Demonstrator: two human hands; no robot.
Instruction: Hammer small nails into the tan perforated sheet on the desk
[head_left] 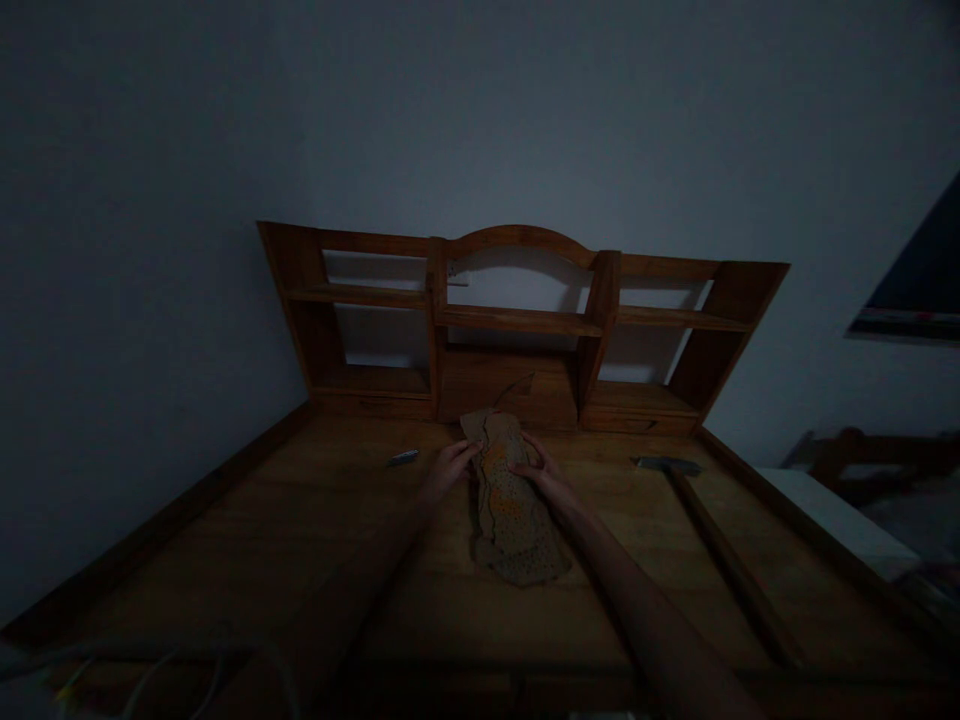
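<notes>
A long, ragged-edged brown piece (514,500), perhaps leather or bark, with orange dots, lies on the wooden desk (315,540) in front of me. My left hand (448,468) rests against its left edge near the far end, fingers together and pressing on it. My right hand (541,472) lies on its right edge, fingers curled onto the piece. The light is dim and fine detail is hard to make out.
A hammer (712,530) with a long wooden handle lies on the desk to the right. A small bluish object (403,457) lies to the left of my hands. A wooden shelf unit (517,320) stands at the desk's back. White cables (150,680) sit at the near left.
</notes>
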